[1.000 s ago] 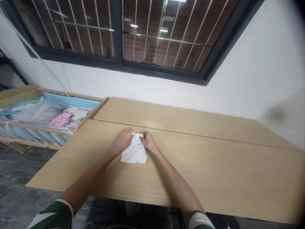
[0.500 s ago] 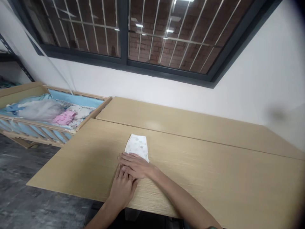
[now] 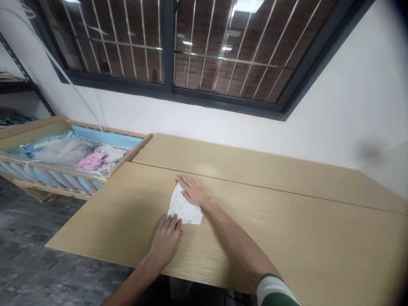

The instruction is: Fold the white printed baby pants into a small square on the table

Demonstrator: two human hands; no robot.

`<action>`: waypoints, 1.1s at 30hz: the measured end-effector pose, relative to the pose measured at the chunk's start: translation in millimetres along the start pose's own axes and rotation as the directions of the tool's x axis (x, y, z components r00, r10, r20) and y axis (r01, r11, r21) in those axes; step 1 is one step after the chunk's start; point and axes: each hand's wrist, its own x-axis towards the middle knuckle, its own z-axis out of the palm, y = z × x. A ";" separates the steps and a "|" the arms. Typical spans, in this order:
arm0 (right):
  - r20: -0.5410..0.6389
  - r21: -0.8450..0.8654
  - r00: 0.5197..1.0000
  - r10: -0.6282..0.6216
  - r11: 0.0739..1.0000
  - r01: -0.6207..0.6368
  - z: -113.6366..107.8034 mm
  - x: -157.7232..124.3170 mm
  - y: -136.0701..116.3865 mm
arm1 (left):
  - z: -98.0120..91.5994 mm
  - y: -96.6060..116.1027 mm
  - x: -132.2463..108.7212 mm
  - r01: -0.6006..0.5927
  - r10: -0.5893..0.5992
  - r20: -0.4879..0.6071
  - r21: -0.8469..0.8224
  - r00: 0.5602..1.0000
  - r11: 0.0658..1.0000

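Note:
A small white cloth [image 3: 183, 209] with a faint green print lies flat on the wooden table [image 3: 270, 229]. It looks folded, but I cannot tell what kind of item it is. Across its far end rests my right hand [image 3: 193, 190], palm down with the fingers stretched out. My left hand [image 3: 167, 238] lies at the near left corner of the cloth, its fingertips touching the edge and its fingers a little apart. Part of the far end is hidden under the right hand.
To the left stands a wooden crib [image 3: 105, 178] with blue lining. Inside it are a pink cloth [image 3: 91, 161] and a pale sheer fabric [image 3: 62, 152]. A seam runs along the table's back part. Behind are a white wall and a barred window [image 3: 168, 89].
My right hand has moved from the near end of the cloth to its far end, away from my left hand. More of the near part of the cloth shows. The view has shifted slightly.

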 end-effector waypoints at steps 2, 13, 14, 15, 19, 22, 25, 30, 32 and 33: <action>-0.059 0.026 0.998 0.029 0.999 -0.028 -4.5 -16.1 -13.8 | -4.6 -21.7 5.1 -0.068 0.075 0.061 -0.115 0.995 0.991; 0.160 0.366 0.982 0.099 0.918 -0.152 -21.6 -134.8 -63.8 | -14.3 -65.5 16.7 -0.124 0.162 0.034 -0.498 0.986 0.858; 0.132 0.400 0.984 0.120 0.902 -0.164 -19.8 -137.1 -64.9 | -18.0 -63.3 17.7 -0.064 0.121 0.064 -0.564 0.991 0.823; 0.091 0.441 0.984 0.156 0.879 -0.180 -18.0 -137.6 -65.2 | -22.0 -61.8 18.7 0.001 0.076 0.098 -0.624 0.992 0.782; -0.019 0.656 0.935 0.353 0.711 -0.255 -13.4 -123.6 -56.9 | -29.4 -63.1 25.5 0.190 -0.100 0.164 -0.757 0.981 0.626; -0.058 0.743 0.881 0.470 0.609 -0.277 -8.8 -102.5 -43.8 | -18.7 -68.3 38.1 0.174 -0.205 0.060 -0.781 0.977 0.600; -0.098 0.745 0.814 0.573 0.585 -0.322 0.5 -81.8 -30.1 | 0.0 -72.8 60.5 0.175 -0.262 0.002 -0.751 0.965 0.636; -0.205 0.599 0.679 0.705 0.639 -0.482 17.1 -62.2 -20.1 | 19.1 -74.0 99.0 0.253 -0.295 0.036 -0.619 0.955 0.743; -0.337 0.478 0.660 0.672 0.726 -0.495 20.3 -61.0 -23.9 | 18.6 -68.5 104.8 0.267 -0.308 0.019 -0.548 0.951 0.792; -0.400 0.407 0.675 0.620 0.780 -0.476 21.4 -61.1 -27.1 | 17.1 -63.7 105.2 0.269 -0.311 0.007 -0.520 0.950 0.811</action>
